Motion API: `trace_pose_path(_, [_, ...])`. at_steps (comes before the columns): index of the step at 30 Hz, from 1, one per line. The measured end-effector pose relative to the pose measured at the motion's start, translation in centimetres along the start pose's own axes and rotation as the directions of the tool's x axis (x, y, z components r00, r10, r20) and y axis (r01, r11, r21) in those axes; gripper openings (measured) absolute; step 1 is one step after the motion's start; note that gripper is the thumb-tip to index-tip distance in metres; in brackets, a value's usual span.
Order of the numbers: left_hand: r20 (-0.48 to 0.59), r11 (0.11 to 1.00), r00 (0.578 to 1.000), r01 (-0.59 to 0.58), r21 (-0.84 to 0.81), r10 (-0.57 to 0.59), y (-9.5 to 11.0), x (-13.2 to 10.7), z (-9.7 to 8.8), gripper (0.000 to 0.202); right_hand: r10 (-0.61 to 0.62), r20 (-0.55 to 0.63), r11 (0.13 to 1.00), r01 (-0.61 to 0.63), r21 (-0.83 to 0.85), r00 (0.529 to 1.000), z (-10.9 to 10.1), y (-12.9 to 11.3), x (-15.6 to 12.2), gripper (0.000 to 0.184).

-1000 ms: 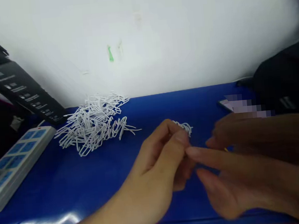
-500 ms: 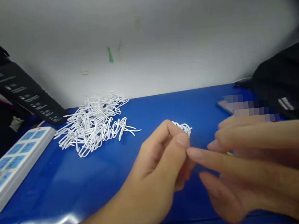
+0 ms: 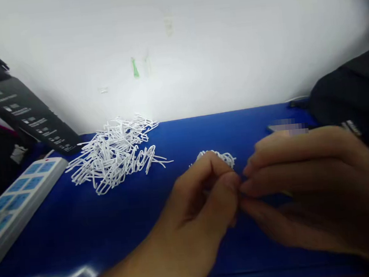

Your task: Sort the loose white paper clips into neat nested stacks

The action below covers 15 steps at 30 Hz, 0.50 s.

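My left hand (image 3: 198, 206) and my right hand (image 3: 305, 188) meet fingertip to fingertip low over the blue table (image 3: 203, 132), right of centre. Both are closed in a pinch at the spot where they touch; whatever sits between the fingertips is hidden. Just behind my left fingers lies a small clump of white wire clips (image 3: 216, 156). A big loose pile of the same white clips (image 3: 116, 153) lies on the table at the back left, well away from both hands.
A white and blue power strip (image 3: 14, 201) lies along the left edge. A black box (image 3: 24, 113) leans at the far left. A black bag (image 3: 351, 93) sits at the right. A flat blurred object (image 3: 287, 126) lies behind my right hand. A white wall (image 3: 196, 47) backs the table.
My right hand's fingers were stretched out and apart from the left; they have now closed into a pinch against my left fingertips. Both hands have dropped a little lower.
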State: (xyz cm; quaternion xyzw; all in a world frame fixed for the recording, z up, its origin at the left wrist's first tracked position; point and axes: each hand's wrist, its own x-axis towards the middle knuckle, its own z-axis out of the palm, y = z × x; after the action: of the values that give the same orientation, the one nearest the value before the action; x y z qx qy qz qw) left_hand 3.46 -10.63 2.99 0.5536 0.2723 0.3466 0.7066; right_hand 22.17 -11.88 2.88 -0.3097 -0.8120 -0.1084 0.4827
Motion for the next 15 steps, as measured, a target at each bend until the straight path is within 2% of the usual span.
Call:
trace_pose_path(4, [0.002,1.000,1.000,-0.017,0.019,0.017,0.00,-0.04,0.00,0.033,-0.077,-0.028,0.996,0.079,0.039,0.997,-0.16,0.10,0.53,0.012])
trace_pose_path(12, [0.074,0.999,0.997,0.013,0.046,-0.017,0.34,0.03,-0.32,0.030,-0.055,-0.020,0.998,0.056,0.018,0.998,0.32,-0.09,0.12,0.018])
trace_pose_path(15, [0.061,0.999,0.998,0.025,0.035,-0.027,0.10,-0.01,-0.27,0.031,-0.039,-0.014,0.999,0.040,0.031,0.999,0.38,-0.05,0.16,0.018])
